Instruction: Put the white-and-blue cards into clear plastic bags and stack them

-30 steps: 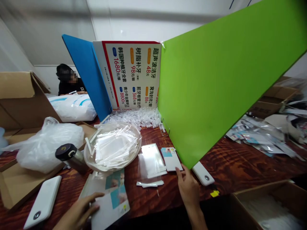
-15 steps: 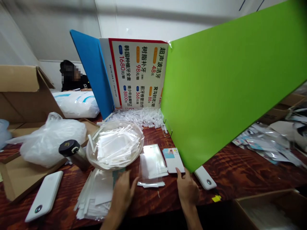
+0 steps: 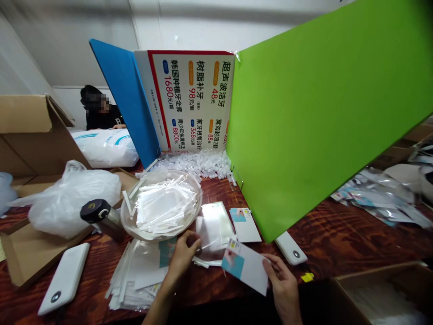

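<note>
Fingers of right hand [image 3: 284,284] pinching card [image 3: 245,267] by its near edge, just above bench [image 3: 338,234]; fingers of left hand [image 3: 182,255] closing on clear sleeve [image 3: 213,230]. Probably handling light, stiff card; slippery, flimsy sleeve, best gripped at its opening.

Both forearms bare, no sleeves or gloves showing; left hand [image 3: 182,255] enters at 7 o'clock; right hand [image 3: 283,286] at 5 o'clock; no rings or watch visible.
</note>
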### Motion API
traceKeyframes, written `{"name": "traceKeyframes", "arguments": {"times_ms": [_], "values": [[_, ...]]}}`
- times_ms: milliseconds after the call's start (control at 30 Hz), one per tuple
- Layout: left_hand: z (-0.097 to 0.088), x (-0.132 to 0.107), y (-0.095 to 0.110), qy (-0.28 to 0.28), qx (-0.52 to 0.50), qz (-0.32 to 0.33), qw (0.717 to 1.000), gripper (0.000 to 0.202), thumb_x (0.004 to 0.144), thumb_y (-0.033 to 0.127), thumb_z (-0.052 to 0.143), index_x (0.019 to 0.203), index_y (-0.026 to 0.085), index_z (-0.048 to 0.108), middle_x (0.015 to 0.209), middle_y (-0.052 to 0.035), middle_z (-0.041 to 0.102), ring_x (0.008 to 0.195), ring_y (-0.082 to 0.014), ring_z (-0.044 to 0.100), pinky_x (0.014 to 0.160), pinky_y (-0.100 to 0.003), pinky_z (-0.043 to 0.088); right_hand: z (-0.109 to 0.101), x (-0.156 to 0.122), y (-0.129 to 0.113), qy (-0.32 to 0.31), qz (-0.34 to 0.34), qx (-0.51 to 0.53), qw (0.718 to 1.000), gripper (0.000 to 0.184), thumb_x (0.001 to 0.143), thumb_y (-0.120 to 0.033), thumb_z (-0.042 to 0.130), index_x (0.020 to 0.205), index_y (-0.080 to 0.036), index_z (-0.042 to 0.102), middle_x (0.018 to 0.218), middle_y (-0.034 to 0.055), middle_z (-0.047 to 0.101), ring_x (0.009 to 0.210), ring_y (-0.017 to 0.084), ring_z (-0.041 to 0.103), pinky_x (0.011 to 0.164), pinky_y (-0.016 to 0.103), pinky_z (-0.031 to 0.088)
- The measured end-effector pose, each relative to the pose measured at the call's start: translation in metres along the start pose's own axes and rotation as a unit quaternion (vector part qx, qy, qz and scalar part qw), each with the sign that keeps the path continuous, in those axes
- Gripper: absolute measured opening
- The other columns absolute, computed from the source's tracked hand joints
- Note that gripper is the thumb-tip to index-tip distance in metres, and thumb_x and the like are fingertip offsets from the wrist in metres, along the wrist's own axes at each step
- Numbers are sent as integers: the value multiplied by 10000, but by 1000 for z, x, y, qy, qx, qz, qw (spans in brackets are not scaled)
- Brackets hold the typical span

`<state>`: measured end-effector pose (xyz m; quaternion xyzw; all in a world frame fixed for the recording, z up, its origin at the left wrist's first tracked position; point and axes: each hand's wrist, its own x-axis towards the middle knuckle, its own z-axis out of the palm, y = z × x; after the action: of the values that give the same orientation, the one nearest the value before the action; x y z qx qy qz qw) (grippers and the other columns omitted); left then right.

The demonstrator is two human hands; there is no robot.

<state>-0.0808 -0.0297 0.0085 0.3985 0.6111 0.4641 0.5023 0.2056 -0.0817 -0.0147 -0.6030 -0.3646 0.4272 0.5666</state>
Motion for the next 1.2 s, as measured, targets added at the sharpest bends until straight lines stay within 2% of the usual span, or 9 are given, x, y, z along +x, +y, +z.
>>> {"name": "traceKeyframes", "arguments": {"times_ms": [100,233,333,500,667,733,900,1067,1200], "values": [[9,-9,3,-1,-132,-65,989,390,634,467,834,824,176,657,907,-132,796,879,-274,744,733,-333,558,-1,-7,-7,-81,3,-36,996,376,728,-520,787,865,-174,733,784,66,734,673,208,660,550,248,497],[25,-16,4,22,-250,-123,960,434,588,390,907,849,193,621,968,-113,798,930,-233,745,761,-287,560,17,-10,-17,-179,-16,-90,980,359,769,-527,747,814,-171,753,712,54,714,625,189,634,539,240,472],[32,-18,6,30,-302,-142,942,443,618,311,912,951,190,645,967,-95,797,920,-218,749,769,-276,561,34,-12,-17,-183,-26,-83,979,384,789,-548,723,827,-166,739,699,55,704,616,191,633,530,240,468],[33,-22,9,49,-338,-158,926,379,698,222,869,1016,163,672,960,-110,796,865,-227,761,707,-277,573,42,-15,-12,-85,-38,-25,995,396,795,-555,717,870,-167,701,756,75,718,682,215,653,575,256,495],[29,-21,11,69,-354,-165,918,280,755,125,819,996,169,681,912,-74,800,808,-159,757,705,-218,577,31,-12,-19,-232,-38,-121,964,347,826,-516,692,809,-172,734,732,49,705,668,192,632,577,239,459],[29,-21,13,61,-360,-166,916,280,747,125,829,986,167,691,869,-59,794,763,-143,749,675,-199,576,28,-12,-20,-252,-36,-146,956,339,841,-505,678,797,-174,738,710,41,698,660,185,627,572,233,447],[34,-21,12,46,-373,-163,912,280,677,139,884,893,161,708,723,1,749,624,-104,705,580,-156,554,31,-13,-10,-157,-52,-76,983,360,826,-534,689,845,-176,724,751,56,714,669,194,650,577,235,479],[35,-23,5,52,-368,-172,912,251,683,167,883,863,168,708,760,-22,772,688,-136,740,612,-180,579,37,-16,-7,-91,-48,-26,994,376,779,-537,742,860,-171,720,782,78,732,684,212,668,565,244,504],[37,-30,4,38,-363,-165,916,271,699,196,878,917,163,720,877,-60,801,765,-145,754,657,-176,578,49,-20,-10,-35,-13,19,999,400,767,-544,753,891,-170,686,752,61,713,570,171,612,421,217,417]]}}
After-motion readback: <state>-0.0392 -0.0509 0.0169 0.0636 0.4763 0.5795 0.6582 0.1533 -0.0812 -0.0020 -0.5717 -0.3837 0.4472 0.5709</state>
